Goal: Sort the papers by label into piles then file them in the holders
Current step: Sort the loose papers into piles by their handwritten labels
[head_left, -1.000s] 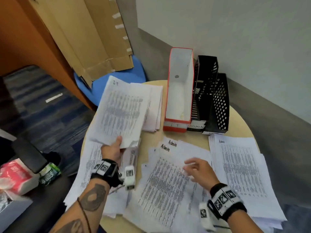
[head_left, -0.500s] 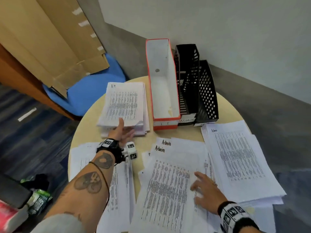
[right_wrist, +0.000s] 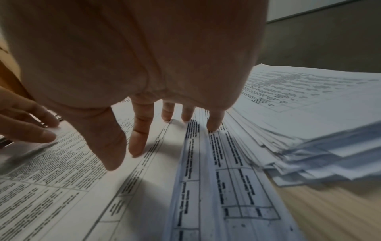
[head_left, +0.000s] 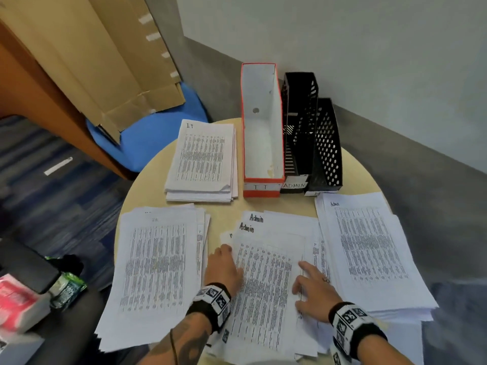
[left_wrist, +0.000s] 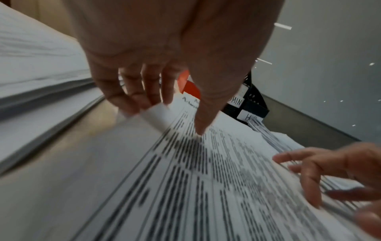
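Note:
The middle pile point(head_left: 266, 291) lies loosely fanned, its top sheet point(left_wrist: 206, 163) marked "Admin". My left hand point(head_left: 224, 259) is at that sheet's left edge; the edge curls up between my thumb point(left_wrist: 201, 125) and my curled fingers. My right hand point(head_left: 308, 277) rests on the pile's right side with straight, spread fingers point(right_wrist: 136, 143). The IT pile point(head_left: 203, 159) lies at the back left, the HR pile point(head_left: 158, 264) at the front left and the Admin pile point(head_left: 369, 248) on the right. The red IT holder point(head_left: 261, 185) and the black ADMIN holder point(head_left: 295, 184) lie behind them.
The third black holder point(head_left: 328, 143) lies right of the ADMIN one, its label half hidden by the Admin pile. The round table point(head_left: 155, 164) stands near a grey wall. A blue chair point(head_left: 147, 138) with cardboard point(head_left: 92, 61) stands behind it on the left.
My left hand laid the IT sheet on the IT pile, then came back to the left edge of the middle pile. My right hand stayed on that pile.

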`<state>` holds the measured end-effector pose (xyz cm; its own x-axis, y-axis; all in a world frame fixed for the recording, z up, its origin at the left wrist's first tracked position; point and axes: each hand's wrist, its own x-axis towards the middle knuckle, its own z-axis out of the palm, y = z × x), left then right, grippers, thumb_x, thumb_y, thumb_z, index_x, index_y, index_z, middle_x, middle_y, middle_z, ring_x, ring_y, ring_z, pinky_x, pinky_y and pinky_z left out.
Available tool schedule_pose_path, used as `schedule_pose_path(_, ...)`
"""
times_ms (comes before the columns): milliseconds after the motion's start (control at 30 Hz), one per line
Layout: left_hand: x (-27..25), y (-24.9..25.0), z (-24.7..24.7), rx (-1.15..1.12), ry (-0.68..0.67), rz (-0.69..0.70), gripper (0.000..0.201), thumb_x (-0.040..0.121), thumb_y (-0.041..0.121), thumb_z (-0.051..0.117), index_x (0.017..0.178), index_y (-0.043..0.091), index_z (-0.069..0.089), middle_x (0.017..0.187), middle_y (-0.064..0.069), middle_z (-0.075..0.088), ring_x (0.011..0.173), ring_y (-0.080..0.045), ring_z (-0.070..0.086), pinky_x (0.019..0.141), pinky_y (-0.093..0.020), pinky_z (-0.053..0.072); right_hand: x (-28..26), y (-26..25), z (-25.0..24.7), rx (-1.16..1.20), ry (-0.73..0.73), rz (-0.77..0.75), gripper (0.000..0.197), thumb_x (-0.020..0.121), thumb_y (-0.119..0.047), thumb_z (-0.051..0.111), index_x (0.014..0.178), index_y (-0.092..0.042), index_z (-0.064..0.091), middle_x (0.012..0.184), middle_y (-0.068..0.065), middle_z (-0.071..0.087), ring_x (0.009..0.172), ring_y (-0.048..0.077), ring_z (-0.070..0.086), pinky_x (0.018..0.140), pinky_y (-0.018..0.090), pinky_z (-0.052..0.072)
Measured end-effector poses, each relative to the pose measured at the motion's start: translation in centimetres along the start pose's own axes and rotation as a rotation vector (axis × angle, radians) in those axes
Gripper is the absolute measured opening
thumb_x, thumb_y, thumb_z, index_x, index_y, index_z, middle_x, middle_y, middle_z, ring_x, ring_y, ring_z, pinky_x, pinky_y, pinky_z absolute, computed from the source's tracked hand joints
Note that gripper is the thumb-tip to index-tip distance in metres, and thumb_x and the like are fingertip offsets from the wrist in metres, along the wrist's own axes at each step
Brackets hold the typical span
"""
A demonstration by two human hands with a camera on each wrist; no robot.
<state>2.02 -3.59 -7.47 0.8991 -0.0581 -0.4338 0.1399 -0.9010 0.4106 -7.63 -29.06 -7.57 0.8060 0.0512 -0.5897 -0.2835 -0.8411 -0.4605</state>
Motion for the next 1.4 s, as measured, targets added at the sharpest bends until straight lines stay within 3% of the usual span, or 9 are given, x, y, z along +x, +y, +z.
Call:
schedule_pose_path(133, -0.6, -0.8, 0.1, -0.05, 0.18, 0.025, 0.046, 0.094, 0.026, 0.066, 0.137, 0.029, 0.051, 0.099, 0.007, 0.068, 0.097, -0.018, 0.064, 0.089, -0.041, 0.056, 0.0, 0.0, -0.1, -0.017, -0.023, -0.011, 0.025, 0.076, -0.029, 0.072, 0.094, -0.037, 0.056, 0.166, -0.021, 0.002, 0.154, 0.016, 0.014, 0.117, 0.041, 0.034)
schedule_pose_path(333, -2.8, -2.0, -0.2, -0.337, -0.023, 0.087, 0.02, 0.094, 0.029, 0.073, 0.078, 0.017, 0.075, 0.076, 0.002, 0.075, 0.08, -0.017, 0.072, 0.082, -0.037, 0.06, -0.1, 0.1, -1.8, 0.314, 0.116, 0.02, 0.046, 0.087, -0.025, 0.077, 0.125, -0.032, 0.052, 0.162, -0.007, 0.025, 0.149, 0.018, 0.03, 0.121, 0.038, 0.029)
schedule_pose_path(467, -5.1, -2.1, -1.4, -0.67, -0.221, 0.252, 0.015, 0.093, 0.01, 0.073, 0.079, 0.014, 0.075, 0.079, -0.002, 0.077, 0.081, -0.02, 0.073, 0.08, -0.037, 0.059, -0.4, 0.3, -3.1, 0.748, 0.41, 0.175, 0.088, 0.073, -0.023, 0.092, 0.142, -0.024, 0.037, 0.138, -0.002, 0.051, 0.129, 0.02, 0.051, 0.111, 0.043, 0.043)
schedule_pose_path(567, -6.5, -0.8, -2.4, -0.954, -0.379, 0.179, 0.02, 0.097, -0.001, 0.065, 0.081, 0.008, 0.074, 0.077, 0.002, 0.075, 0.078, -0.011, 0.072, 0.075, -0.025, 0.058, -1.0, 1.0, -4.0, 1.043, 0.373, 0.17, 0.069, 0.067, -0.006, 0.091, 0.125, -0.016, 0.057, 0.111, 0.012, 0.076, 0.105, 0.025, 0.072, 0.1, 0.045, 0.053)
schedule_pose_path(633, -5.9, -0.2, -2.0, -0.998, -0.365, 0.045, 0.028, 0.103, 0.023, 0.059, 0.091, 0.005, 0.077, 0.092, -0.006, 0.079, 0.089, -0.021, 0.076, 0.084, -0.036, 0.061, -1.8, 1.3, -4.6, 1.033, 0.37, 0.163, 0.04, 0.072, -0.002, 0.085, 0.109, -0.011, 0.072, 0.1, 0.009, 0.079, 0.095, 0.026, 0.076, 0.096, 0.047, 0.057)
schedule_pose_path(767, -2.3, 0.5, 0.4, -0.453, -0.037, -0.099, 0.05, 0.1, 0.055, 0.055, 0.12, 0.012, 0.069, 0.117, -0.003, 0.072, 0.103, -0.018, 0.067, 0.098, -0.036, 0.053, -3.5, 2.7, -4.6, 0.929, 0.412, 0.187, 0.026, 0.082, -0.005, 0.079, 0.103, -0.02, 0.074, 0.102, 0.002, 0.078, 0.099, 0.024, 0.073, 0.097, 0.047, 0.057)
schedule_pose_path(1033, -0.5, 4.3, 2.6, 0.008, 0.0, -0.159, 0.098, 0.076, 0.041, 0.088, 0.148, 0.006, 0.031, 0.146, -0.015, 0.036, 0.136, -0.034, 0.037, 0.111, -0.043, 0.042, -6.6, 6.1, -3.8, 0.871, 0.49, 0.243, 0.032, 0.086, -0.006, 0.077, 0.117, -0.012, 0.071, 0.105, 0.002, 0.076, 0.101, 0.022, 0.072, 0.097, 0.047, 0.056)
schedule_pose_path(1167, 0.0, 3.6, 2.9, -0.137, 0.051, -0.171, 0.079, 0.078, 0.027, 0.089, 0.138, 0.009, 0.041, 0.135, -0.012, 0.051, 0.124, -0.034, 0.056, 0.102, -0.042, 0.05, -7.0, 6.8, -3.1, 0.888, 0.478, 0.273, 0.028, 0.085, -0.008, 0.078, 0.111, -0.019, 0.074, 0.101, -0.002, 0.079, 0.1, 0.021, 0.074, 0.098, 0.05, 0.056)
schedule_pose_path(1400, -1.6, 0.7, 1.7, -0.381, 0.075, -0.257, 0.013, 0.091, 0.027, 0.077, 0.086, 0.016, 0.077, 0.075, -0.002, 0.073, 0.067, -0.017, 0.069, 0.062, -0.029, 0.06, -6.6, 6.2, -2.8, 0.867, 0.465, 0.264, 0.028, 0.085, -0.008, 0.079, 0.111, -0.015, 0.074, 0.103, 0.001, 0.077, 0.1, 0.023, 0.073, 0.097, 0.048, 0.056)
